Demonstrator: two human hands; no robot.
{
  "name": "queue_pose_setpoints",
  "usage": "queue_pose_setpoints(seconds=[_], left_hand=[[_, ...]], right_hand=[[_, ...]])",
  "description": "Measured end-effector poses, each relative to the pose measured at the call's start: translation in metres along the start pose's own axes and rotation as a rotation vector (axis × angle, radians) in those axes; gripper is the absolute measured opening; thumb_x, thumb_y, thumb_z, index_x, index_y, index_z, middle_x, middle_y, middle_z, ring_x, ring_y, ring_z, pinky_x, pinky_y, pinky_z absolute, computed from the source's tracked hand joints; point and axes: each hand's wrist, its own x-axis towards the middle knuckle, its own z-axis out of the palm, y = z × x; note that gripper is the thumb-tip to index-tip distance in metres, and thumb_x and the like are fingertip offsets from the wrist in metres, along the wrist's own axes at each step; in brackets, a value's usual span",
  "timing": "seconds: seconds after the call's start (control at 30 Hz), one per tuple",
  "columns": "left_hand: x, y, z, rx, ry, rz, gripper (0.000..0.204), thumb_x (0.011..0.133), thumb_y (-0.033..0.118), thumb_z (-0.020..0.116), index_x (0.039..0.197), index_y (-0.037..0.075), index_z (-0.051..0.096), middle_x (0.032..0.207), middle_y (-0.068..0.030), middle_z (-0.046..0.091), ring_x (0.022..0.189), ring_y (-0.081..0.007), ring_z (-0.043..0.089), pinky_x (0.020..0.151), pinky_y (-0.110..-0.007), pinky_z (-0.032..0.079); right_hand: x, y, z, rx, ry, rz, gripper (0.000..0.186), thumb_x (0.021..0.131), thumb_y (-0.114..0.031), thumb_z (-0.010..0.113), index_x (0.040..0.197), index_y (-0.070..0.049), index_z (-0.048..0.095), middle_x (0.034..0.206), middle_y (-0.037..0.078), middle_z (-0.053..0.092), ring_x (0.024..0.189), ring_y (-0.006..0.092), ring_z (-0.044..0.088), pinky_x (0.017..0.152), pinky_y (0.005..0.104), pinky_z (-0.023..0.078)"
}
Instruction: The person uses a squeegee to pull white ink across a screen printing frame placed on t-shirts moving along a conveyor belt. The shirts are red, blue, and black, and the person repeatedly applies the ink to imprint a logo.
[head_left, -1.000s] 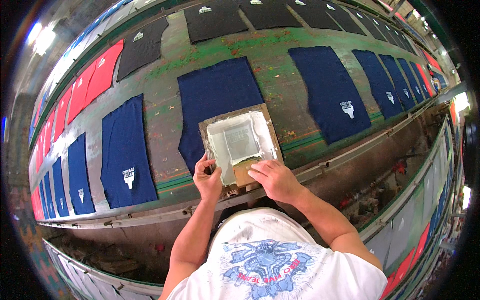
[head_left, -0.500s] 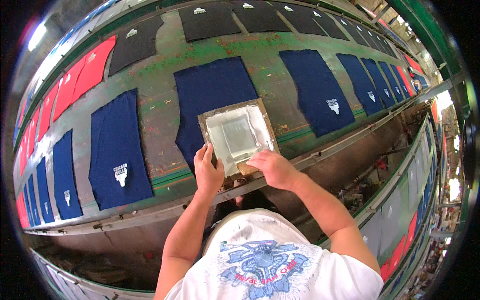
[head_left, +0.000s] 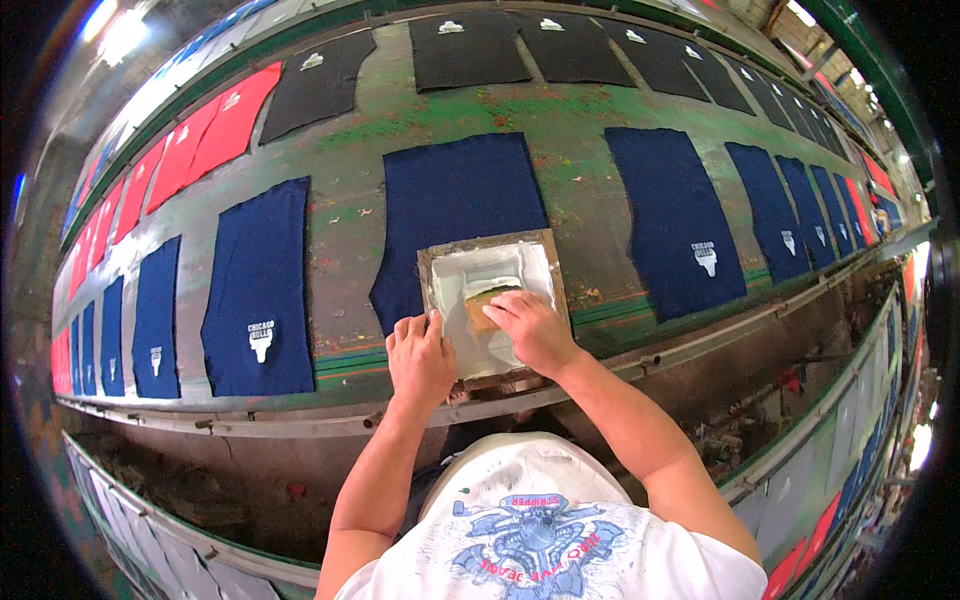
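A wooden-framed printing screen (head_left: 490,241) lies over the near part of a navy fabric piece (head_left: 460,185) on the long table. White ink is smeared around the inside of the frame. My left hand (head_left: 420,362) is closed on the frame's left side, its fingers over the wood. Inside the frame, my right hand (head_left: 537,332) grips a wooden squeegee (head_left: 481,316), pressed to the mesh near the middle. A ridge of white ink runs along the squeegee's far edge. The fabric under the screen is hidden.
Navy pieces with white prints (head_left: 262,300) (head_left: 675,225) lie on both sides. Black pieces (head_left: 470,55) and red pieces (head_left: 235,115) line the table's far side. A metal rail (head_left: 640,365) runs along the near edge. Another table (head_left: 190,520) stands behind me.
My right hand has pushed the squeegee away from me, from the screen's near edge to its middle. My left hand stays on the frame. The whole view has shifted slightly.
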Motion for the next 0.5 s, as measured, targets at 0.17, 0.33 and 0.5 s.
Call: queue_pose_setpoints(seconds=[0.17,0.33,0.5], left_hand=[[0.008,0.016,0.002,0.07,-0.003,-0.103,0.042,0.093,0.012,0.074,0.134,0.002,0.08,0.12,-0.0131,0.076,0.119,-0.0351,0.066,0.102,-0.052,0.051],[0.009,0.028,0.007,0.1,0.015,-0.198,0.039,0.093,0.009,0.074,0.131,0.004,0.081,0.117,-0.0128,0.076,0.117,-0.0345,0.067,0.1,-0.052,0.051],[0.004,0.038,0.01,0.115,0.038,-0.255,0.037,0.094,0.008,0.072,0.129,0.004,0.082,0.114,-0.0135,0.076,0.114,-0.0348,0.067,0.099,-0.051,0.052]], right_hand=[[0.045,0.031,-0.01,0.024,-0.075,-0.016,0.04,0.091,0.001,0.066,0.128,-0.002,0.077,0.124,0.015,0.078,0.119,0.0367,0.073,0.104,0.0494,0.058],[0.069,0.051,-0.017,-0.006,-0.079,-0.065,0.04,0.089,0.001,0.067,0.128,-0.002,0.077,0.122,0.015,0.078,0.115,0.0366,0.073,0.105,0.049,0.058],[0.051,0.05,-0.02,-0.002,-0.194,-0.15,0.039,0.091,-0.003,0.066,0.128,-0.003,0.078,0.12,0.013,0.078,0.112,0.0347,0.072,0.103,0.049,0.057]])
